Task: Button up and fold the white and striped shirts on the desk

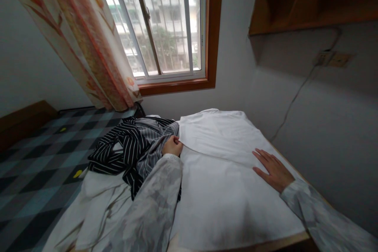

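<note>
A white garment [224,157] lies spread flat on the bed, with one part folded over along a crease across its middle. My left hand [172,145] is closed, pinching the left edge of the folded layer. My right hand [273,169] lies flat and open on the garment's right side, fingers stretched out. Both my arms wear pale patterned sleeves. A black-and-white striped garment [130,149] sits crumpled just left of my left hand.
More white cloth [97,201] lies rumpled at the lower left. The bed has a checked blue-grey cover [38,169]. A floral curtain [79,35] hangs by the barred window [162,19]. A wooden shelf [310,0] and a wall socket [332,59] with cable are on the right wall.
</note>
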Demonstrator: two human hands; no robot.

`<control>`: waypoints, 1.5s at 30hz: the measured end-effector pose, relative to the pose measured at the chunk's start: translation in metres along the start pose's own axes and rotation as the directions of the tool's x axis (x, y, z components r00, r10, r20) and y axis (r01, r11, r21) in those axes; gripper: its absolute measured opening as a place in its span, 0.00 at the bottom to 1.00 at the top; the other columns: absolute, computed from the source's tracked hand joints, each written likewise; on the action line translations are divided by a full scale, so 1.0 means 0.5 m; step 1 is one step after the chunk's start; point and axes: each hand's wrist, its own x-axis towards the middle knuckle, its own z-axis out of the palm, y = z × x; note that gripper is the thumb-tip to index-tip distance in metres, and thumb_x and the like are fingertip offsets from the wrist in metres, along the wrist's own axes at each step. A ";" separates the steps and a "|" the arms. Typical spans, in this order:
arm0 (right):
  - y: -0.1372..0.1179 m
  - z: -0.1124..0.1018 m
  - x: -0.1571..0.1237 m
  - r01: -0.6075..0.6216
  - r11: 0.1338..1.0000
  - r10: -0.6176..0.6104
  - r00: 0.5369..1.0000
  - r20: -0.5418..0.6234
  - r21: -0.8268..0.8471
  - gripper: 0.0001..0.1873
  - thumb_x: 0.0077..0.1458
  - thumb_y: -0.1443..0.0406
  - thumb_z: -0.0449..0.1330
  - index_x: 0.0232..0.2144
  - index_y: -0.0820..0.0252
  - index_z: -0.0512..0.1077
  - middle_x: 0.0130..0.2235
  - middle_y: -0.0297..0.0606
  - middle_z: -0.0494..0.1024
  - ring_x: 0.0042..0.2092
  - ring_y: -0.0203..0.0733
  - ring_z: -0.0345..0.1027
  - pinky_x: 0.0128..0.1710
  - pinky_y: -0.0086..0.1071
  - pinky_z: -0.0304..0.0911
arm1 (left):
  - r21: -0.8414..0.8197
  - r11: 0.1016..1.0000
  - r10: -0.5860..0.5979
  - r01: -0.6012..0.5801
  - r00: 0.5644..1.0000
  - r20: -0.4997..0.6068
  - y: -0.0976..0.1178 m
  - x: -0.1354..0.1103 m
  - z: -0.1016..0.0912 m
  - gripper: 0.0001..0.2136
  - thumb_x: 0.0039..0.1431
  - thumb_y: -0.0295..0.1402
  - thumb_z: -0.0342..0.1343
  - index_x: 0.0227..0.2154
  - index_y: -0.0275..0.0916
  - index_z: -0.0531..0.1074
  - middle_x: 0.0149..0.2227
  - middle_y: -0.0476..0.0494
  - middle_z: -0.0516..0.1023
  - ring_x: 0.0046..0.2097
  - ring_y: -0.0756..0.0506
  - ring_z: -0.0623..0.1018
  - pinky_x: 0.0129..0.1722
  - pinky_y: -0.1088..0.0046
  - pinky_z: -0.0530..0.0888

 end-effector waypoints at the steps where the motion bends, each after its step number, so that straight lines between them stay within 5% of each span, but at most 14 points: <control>1: 0.003 -0.001 0.003 -0.007 0.999 0.008 1.000 -0.030 0.044 0.34 0.69 0.43 0.53 0.68 0.51 0.69 0.71 0.47 0.70 0.71 0.59 0.63 0.73 0.57 0.57 | 0.003 1.000 0.003 -0.003 1.000 -0.002 0.001 -0.001 0.000 0.08 0.58 0.35 0.61 0.40 0.45 0.76 0.42 0.46 0.86 0.45 0.39 0.82 0.40 0.68 0.70; 7: 0.026 -0.003 0.033 -0.170 0.942 0.234 0.951 -0.201 0.290 0.29 0.58 0.43 0.63 0.51 0.56 0.78 0.49 0.51 0.82 0.51 0.58 0.77 0.55 0.52 0.73 | 0.070 0.997 0.030 -0.027 0.999 -0.033 0.004 -0.006 0.002 0.05 0.61 0.33 0.59 0.40 0.44 0.75 0.48 0.42 0.84 0.50 0.37 0.82 0.44 0.65 0.72; 14: 0.027 -0.020 0.062 -0.325 0.858 0.379 0.923 -0.062 0.397 0.24 0.51 0.41 0.63 0.31 0.54 0.77 0.32 0.43 0.82 0.35 0.52 0.74 0.40 0.45 0.71 | 0.142 0.989 0.037 -0.036 0.999 -0.005 0.008 -0.010 0.001 0.05 0.65 0.35 0.57 0.42 0.44 0.74 0.51 0.39 0.82 0.52 0.36 0.81 0.45 0.63 0.72; 22: 0.042 -0.067 0.047 -0.485 0.596 0.649 0.761 -0.028 0.640 0.29 0.41 0.41 0.68 0.37 0.54 0.72 0.31 0.36 0.81 0.28 0.44 0.69 0.30 0.36 0.66 | 0.242 0.965 0.107 -0.103 0.994 -0.005 0.021 -0.024 0.003 0.06 0.70 0.33 0.55 0.46 0.42 0.73 0.54 0.39 0.78 0.49 0.39 0.81 0.42 0.64 0.73; 29: 0.044 -0.052 0.015 -0.457 0.728 0.562 0.825 -0.063 0.511 0.26 0.41 0.47 0.67 0.40 0.53 0.74 0.36 0.39 0.85 0.27 0.43 0.66 0.33 0.39 0.66 | 0.369 0.902 0.227 -0.224 0.973 0.035 0.031 -0.035 0.001 0.08 0.70 0.31 0.53 0.44 0.38 0.76 0.55 0.35 0.78 0.52 0.38 0.81 0.49 0.65 0.74; 38: 0.087 -0.047 0.018 -0.475 0.738 0.508 0.859 0.070 0.480 0.33 0.41 0.45 0.67 0.46 0.56 0.77 0.48 0.48 0.86 0.26 0.41 0.67 0.32 0.39 0.66 | 0.295 0.955 0.023 -0.044 0.997 0.076 0.047 0.024 -0.014 0.18 0.70 0.51 0.55 0.45 0.40 0.77 0.46 0.36 0.86 0.51 0.35 0.84 0.48 0.64 0.75; 41: 0.081 -0.049 0.014 -0.457 0.741 0.486 0.871 0.078 0.492 0.32 0.43 0.45 0.66 0.47 0.56 0.76 0.44 0.46 0.86 0.25 0.41 0.67 0.31 0.39 0.66 | 0.306 0.948 0.046 -0.081 0.992 0.121 0.044 0.037 -0.018 0.16 0.71 0.47 0.53 0.39 0.42 0.79 0.48 0.38 0.86 0.52 0.37 0.84 0.48 0.65 0.75; 45: 0.076 -0.056 0.010 -0.443 0.758 0.463 0.883 0.084 0.480 0.32 0.45 0.45 0.66 0.47 0.57 0.76 0.40 0.44 0.87 0.25 0.41 0.66 0.31 0.38 0.66 | 0.355 0.930 0.047 -0.089 0.991 0.126 0.036 0.029 -0.024 0.15 0.72 0.41 0.49 0.44 0.42 0.81 0.50 0.36 0.86 0.53 0.36 0.84 0.50 0.64 0.76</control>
